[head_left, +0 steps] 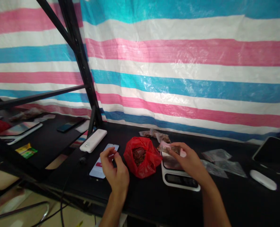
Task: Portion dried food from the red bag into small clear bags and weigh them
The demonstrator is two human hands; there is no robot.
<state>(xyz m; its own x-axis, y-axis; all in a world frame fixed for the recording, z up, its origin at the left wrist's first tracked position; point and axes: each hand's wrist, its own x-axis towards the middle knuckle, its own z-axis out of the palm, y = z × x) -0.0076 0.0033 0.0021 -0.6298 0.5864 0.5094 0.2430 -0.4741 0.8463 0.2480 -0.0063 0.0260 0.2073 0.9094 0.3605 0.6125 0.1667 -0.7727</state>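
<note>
My right hand (189, 159) pinches a small clear plastic bag (167, 148) with brown bits in it, above the left side of a white digital scale (181, 180). To the left of the scale sits a red plastic bag (154, 157), its mouth spread, with brown pieces (142, 159) and a small clear container inside. My left hand (116, 171) hovers beside the red bag, over a lit phone (94, 167); its fingers are loosely bent and apart, with nothing seen in them. Behind the red bag lie several filled small bags (160, 135).
Flat clear bags (219, 165) lie right of the scale. Farther right are a white oblong case (263, 179) and a dark-screened device (273, 154). A white power bank (94, 141) lies at the back left, near a black metal frame (83, 63). Striped sheeting (189, 53) hangs behind.
</note>
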